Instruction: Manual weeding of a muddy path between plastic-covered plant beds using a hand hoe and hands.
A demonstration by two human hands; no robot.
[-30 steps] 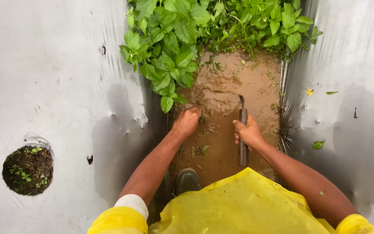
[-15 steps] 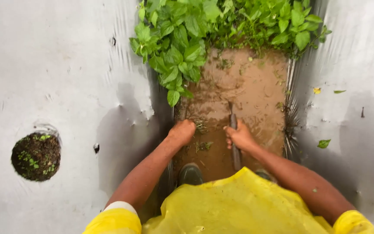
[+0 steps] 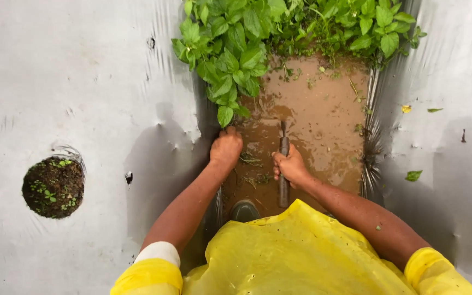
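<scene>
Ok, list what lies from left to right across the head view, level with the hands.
Round soil hole → grey plastic sheet → left hand → right hand gripping a dark tool → muddy furrow → fallen green leaf.

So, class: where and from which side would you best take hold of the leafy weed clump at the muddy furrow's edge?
Grip the leafy weed clump low, at the stems beneath its lowest leaves, coming from the near side, where the left hand already sits in the muddy furrow. The foliage spreads wide above, so the base likely gives the firmest hold.
</scene>
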